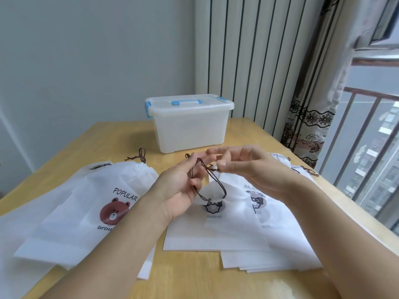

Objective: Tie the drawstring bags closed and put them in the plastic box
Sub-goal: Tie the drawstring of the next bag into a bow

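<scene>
Mid-knot here, so not much is actually finished yet as far as I can tell. The left hand (183, 186) has its fingers curled around the dark brown drawstring (212, 183), with loops of cord running through the palm, and the right hand (248, 167) is pinching the same cord between thumb and fingertip just beside it. Both hands hover above the white bag (216, 229) they're working on, which lies flat in the middle of the desk (194, 281) with its mouth bunched up under the cord. That bag sits on a stack of similar ones (269, 255) spreading to the right. On the left there's another pile, topped by the bear bag (90, 203) printed "POPULAR"; its neck looks gathered with the cord looped at the top, so it might be tied already, hard to say for sure. The plastic box (190, 124) sits at the far side of the desk, lid on and blue latches down, and I can't see anything inside. So basically: opening the box and putting every bag in is all still left.
</scene>
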Tool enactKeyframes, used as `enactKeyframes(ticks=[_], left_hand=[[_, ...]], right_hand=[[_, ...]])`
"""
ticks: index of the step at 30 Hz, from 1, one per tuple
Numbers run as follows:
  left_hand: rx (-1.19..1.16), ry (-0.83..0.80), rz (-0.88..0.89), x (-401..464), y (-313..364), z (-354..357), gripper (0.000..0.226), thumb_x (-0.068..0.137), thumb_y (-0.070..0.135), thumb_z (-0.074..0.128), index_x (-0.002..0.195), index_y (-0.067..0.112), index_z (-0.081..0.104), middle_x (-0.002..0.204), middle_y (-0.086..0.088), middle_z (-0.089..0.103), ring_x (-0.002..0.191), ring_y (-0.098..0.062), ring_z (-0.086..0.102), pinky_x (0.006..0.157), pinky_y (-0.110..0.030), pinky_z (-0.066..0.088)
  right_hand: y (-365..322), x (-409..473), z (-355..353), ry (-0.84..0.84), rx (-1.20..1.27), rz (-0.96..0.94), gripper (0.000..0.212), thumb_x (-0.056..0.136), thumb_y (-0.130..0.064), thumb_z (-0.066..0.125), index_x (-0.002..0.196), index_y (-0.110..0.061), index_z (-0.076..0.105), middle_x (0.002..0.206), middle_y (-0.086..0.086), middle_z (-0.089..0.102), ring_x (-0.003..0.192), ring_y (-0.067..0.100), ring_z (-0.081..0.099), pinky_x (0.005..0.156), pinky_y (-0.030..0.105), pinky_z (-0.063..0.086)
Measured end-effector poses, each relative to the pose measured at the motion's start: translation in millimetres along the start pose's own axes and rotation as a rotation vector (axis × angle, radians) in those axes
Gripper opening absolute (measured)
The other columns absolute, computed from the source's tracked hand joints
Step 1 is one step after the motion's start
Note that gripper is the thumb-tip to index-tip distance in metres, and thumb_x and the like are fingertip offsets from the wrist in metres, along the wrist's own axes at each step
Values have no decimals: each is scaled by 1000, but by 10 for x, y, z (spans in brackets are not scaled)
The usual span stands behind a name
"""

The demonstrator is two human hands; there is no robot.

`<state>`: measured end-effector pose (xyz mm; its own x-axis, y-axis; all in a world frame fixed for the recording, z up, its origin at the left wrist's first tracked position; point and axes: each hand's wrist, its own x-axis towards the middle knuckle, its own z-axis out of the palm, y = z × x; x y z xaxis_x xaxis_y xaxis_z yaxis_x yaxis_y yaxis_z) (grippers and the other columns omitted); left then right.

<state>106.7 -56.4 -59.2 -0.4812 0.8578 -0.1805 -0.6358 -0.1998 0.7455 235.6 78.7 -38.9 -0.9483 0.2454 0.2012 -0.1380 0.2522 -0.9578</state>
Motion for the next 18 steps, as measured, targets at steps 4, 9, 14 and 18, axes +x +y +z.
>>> enactKeyframes(ticks=[4,9,14,18], left_hand=[[-147,-46,-6,30,79,-64,22,100,20,49,105,7,66,94,-1,72,44,0,43,33,-8,27],[-17,-212,62,-45,167,-40,25,89,16,56,102,2,73,77,3,63,48,-2,44,38,-9,32],[1072,-9,791,22,44,-109,27,100,25,55,97,10,77,71,14,67,63,-10,59,63,-30,51],[924,-60,792,-11,-28,-35,31,100,32,52,99,13,76,106,6,76,109,-7,67,97,-28,50]], right_hand=[[39,2,-25,68,-140,46,23,72,-23,83,72,-3,73,122,-1,71,112,18,68,110,47,46],[92,4,23,-9,-121,89,11,81,-5,81,80,1,71,102,15,76,107,23,72,101,37,50],[62,32,-6,-7,153,157,16,88,-25,73,88,-15,61,82,17,72,77,27,68,82,37,48],[98,77,41,99,198,166,38,91,-49,62,112,-17,62,94,16,70,76,26,63,70,32,46]])
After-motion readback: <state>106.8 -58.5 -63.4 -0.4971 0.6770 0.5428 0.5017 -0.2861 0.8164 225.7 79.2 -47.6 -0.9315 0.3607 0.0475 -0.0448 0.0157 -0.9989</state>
